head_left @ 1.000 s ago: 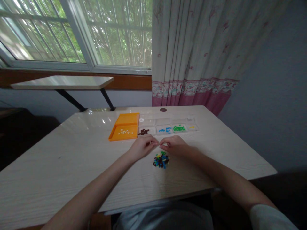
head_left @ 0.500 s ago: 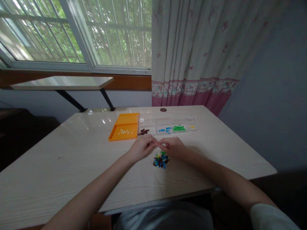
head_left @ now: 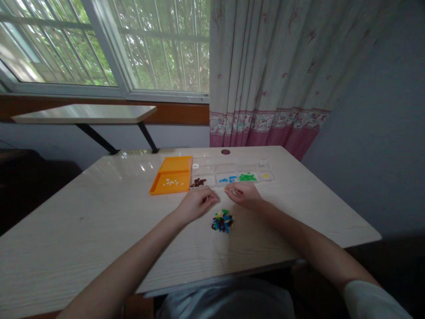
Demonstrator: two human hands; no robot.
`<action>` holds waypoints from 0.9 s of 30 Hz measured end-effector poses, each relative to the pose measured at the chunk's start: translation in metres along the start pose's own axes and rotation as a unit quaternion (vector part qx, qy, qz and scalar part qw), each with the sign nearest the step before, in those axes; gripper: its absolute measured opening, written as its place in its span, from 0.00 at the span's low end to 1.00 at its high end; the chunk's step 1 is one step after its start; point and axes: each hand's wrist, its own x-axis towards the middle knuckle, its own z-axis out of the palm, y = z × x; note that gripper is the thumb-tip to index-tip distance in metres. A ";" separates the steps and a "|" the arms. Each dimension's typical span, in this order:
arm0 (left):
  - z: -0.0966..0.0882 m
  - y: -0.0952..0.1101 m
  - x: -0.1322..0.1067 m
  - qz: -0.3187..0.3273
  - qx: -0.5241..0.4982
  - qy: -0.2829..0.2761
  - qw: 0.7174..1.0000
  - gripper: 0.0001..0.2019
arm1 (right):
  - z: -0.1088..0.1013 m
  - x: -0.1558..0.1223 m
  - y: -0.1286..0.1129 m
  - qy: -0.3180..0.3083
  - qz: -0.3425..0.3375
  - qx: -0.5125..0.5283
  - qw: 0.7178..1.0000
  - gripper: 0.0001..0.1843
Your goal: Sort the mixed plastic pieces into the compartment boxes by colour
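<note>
My right hand [head_left: 244, 195] is pinched on a small yellow piece [head_left: 225, 189], just in front of the clear boxes. Left of it, my left hand [head_left: 198, 202] is closed with thumb and fingertips together; whatever lies in it is hidden. A mixed pile of small pieces [head_left: 222, 222], brown, blue, green and yellow, lies on the table closer to me. Behind the hands, clear boxes hold sorted pieces: brown pieces [head_left: 199, 182], blue pieces [head_left: 228, 179], green pieces [head_left: 247, 177] and yellow pieces [head_left: 265, 176].
An open orange case [head_left: 175, 164] with small white pieces [head_left: 172, 182] in it sits left of the clear boxes. A raised shelf [head_left: 89, 114] stands on black legs at the back left. A round dark disc [head_left: 226, 152] is at the table's [head_left: 109, 212] far edge.
My hands have come apart. The right one has moved up and away from the left toward the boxes, with the yellow piece at its fingertips. The left hand stays nearly in place.
</note>
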 end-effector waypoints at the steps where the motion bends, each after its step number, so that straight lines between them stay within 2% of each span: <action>1: 0.000 0.000 0.000 0.003 0.005 -0.006 1.000 0.09 | -0.004 0.002 0.004 0.034 0.007 -0.001 0.999 0.13; 4: 0.000 -0.001 0.000 0.014 0.029 -0.030 0.999 0.08 | -0.017 0.005 0.013 0.123 0.032 -0.011 0.992 0.14; 7: 0.000 -0.002 -0.001 0.014 0.053 -0.046 0.997 0.08 | -0.027 0.005 0.014 0.170 0.035 -0.028 0.984 0.13; 14: -0.002 -0.009 -0.002 0.010 0.082 -0.080 0.993 0.09 | -0.025 0.005 0.005 0.167 -0.064 -0.041 0.983 0.11; 19: -0.003 -0.007 -0.002 0.012 0.099 -0.094 0.991 0.09 | -0.023 0.004 0.008 0.139 -0.068 -0.055 0.986 0.12; 27: -0.001 -0.007 -0.003 0.009 0.095 -0.099 0.991 0.08 | -0.023 0.006 0.007 0.200 -0.131 -0.058 0.969 0.08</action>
